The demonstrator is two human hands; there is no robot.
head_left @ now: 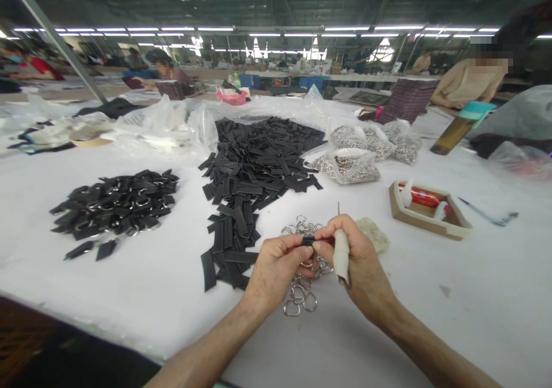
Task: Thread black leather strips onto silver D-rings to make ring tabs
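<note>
Both my hands meet over a small heap of metal D-rings (302, 293) on the white table (129, 273). My left hand (276, 267) is closed, pinching a short black strap piece (307, 241) at its fingertips. My right hand (353, 256) pinches the same piece from the other side and also clasps a white tube-like tool (341, 256) with a thin tip pointing up. A big pile of flat black strap pieces (254, 175) lies just beyond my left hand. A pile of black straps fitted with rings (116, 204) lies to the left.
Clear bags of metal rings (366, 152) sit behind the pile. A small cardboard tray (426, 210) holds a red tube at right, with a bottle (457, 126) beyond it. Plastic bags (164, 123) lie at the back left. Other people work at far tables.
</note>
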